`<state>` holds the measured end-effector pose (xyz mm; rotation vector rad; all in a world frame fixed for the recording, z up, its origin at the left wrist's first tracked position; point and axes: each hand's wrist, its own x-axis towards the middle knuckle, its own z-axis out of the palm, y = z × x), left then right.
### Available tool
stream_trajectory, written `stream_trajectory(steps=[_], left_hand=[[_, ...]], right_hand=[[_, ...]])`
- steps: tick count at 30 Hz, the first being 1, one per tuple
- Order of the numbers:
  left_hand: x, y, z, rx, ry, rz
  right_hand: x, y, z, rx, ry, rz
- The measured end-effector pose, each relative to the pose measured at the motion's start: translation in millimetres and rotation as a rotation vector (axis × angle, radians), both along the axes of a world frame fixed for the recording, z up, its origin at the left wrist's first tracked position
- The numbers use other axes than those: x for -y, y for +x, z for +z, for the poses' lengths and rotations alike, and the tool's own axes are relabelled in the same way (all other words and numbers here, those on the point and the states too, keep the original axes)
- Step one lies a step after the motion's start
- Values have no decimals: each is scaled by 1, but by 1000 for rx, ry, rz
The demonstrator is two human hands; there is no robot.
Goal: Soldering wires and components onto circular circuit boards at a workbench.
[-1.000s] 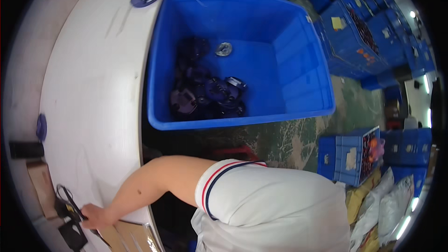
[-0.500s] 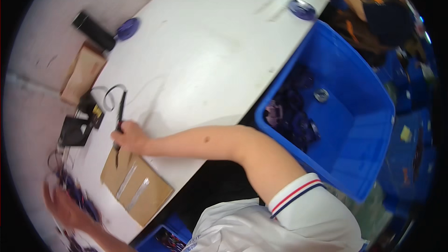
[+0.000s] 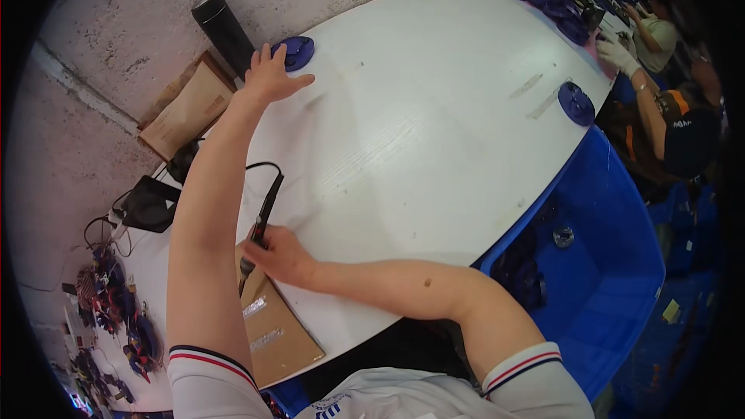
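Observation:
My left hand is stretched far out over the white table, fingers spread and nothing held. Its fingertips are at a round purple plastic part by the wall; whether they touch it I cannot tell. In my right hand is a black soldering iron, gripped like a pen with its tip pointing down. The tip is over a flat piece of cardboard with clear tape strips. A cord loops from the iron's upper end, partly hidden behind my left forearm.
A black cylinder and a brown cardboard box stand along the wall. Nearby is a black stand; wired parts lie left. A blue bin sits right, below another purple part. Co-workers, one with a gloved hand, sit far right.
My left hand has swung from the wired parts at lower left up to the purple part by the wall. The right hand keeps the soldering iron over the cardboard. The view has shifted.

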<state>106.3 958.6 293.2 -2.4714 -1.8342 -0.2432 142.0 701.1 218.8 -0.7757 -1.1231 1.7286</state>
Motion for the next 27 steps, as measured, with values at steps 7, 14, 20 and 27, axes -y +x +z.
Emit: stream_trajectory(steps=[7, 14, 20, 27], left_hand=[[-27, 3, -36, -60, -220, -18], [47, 32, 8, 33, -254, -228], [71, 82, -32, 115, -359, 185], [112, 113, 11, 40, -437, -130]], right_hand=[[2, -6, 2, 45, -24, 59], [-1, -3, 0, 72, -25, -8], [-2, 8, 18, 313, -9, 124], [-4, -13, -28, 172, 249, -97]])
